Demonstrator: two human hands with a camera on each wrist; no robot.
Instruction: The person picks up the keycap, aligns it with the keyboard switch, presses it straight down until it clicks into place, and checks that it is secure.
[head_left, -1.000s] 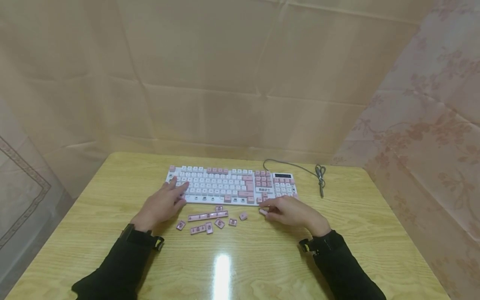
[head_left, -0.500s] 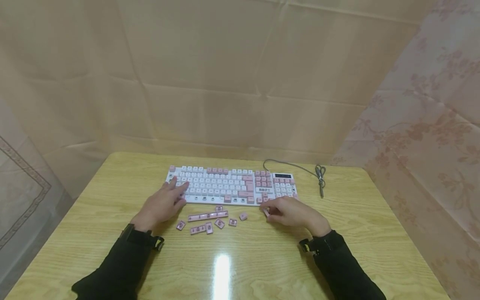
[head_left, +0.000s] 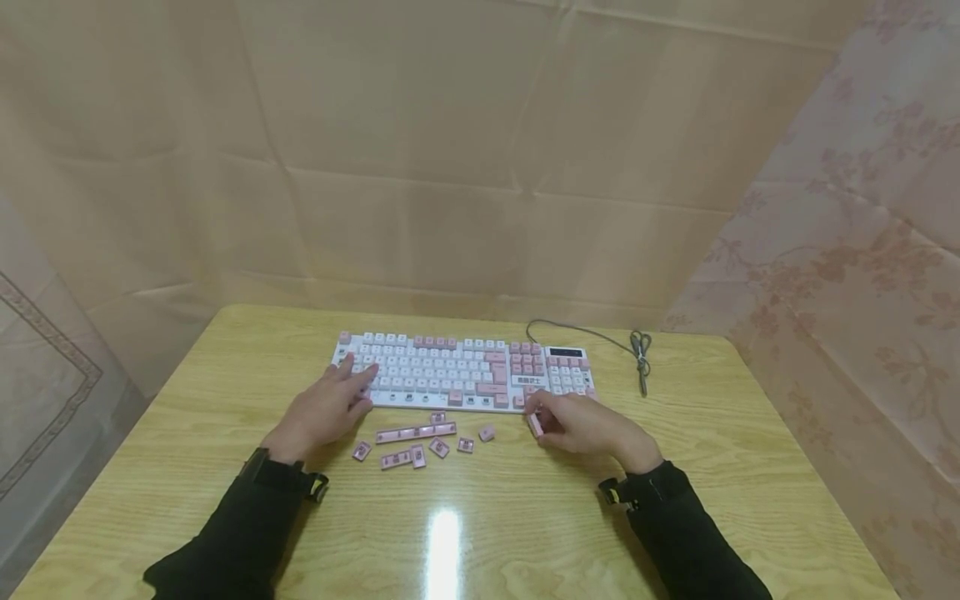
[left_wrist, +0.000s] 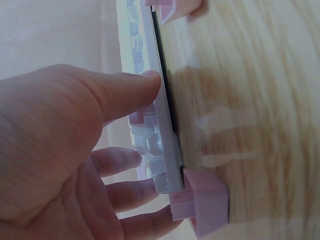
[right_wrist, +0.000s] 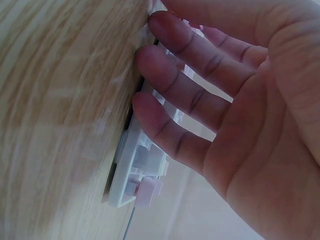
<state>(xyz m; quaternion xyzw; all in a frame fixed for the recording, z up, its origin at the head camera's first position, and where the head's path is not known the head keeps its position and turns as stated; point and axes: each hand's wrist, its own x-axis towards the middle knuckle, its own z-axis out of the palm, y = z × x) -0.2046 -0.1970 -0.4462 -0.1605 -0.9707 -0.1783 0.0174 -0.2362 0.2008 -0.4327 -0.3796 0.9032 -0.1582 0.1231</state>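
Observation:
The pink-and-white keyboard (head_left: 427, 375) lies flat across the table. My left hand (head_left: 318, 412) rests on its left end with fingers spread over the keys, and in the left wrist view the thumb (left_wrist: 131, 92) lies along the front edge. Just in front of the right part of the keyboard, my right hand (head_left: 585, 423) pinches a longish pink keycap (head_left: 535, 426) between thumb and index finger. The other right fingers (right_wrist: 155, 67) are loosely bent beside the keyboard's edge; the pinched keycap is hidden in the right wrist view.
Several loose pink keycaps lie in front of the keyboard, among them a long space bar (head_left: 416, 432), one keycap (head_left: 487, 432) nearer my right hand and one (head_left: 362, 451) at the left. A bundled grey cable (head_left: 641, 354) lies behind to the right.
The pinched keycap has turned from lying crosswise to a steeper slant as the right thumb and index finger shift slightly right. The left hand and the loose keycaps have stayed put.

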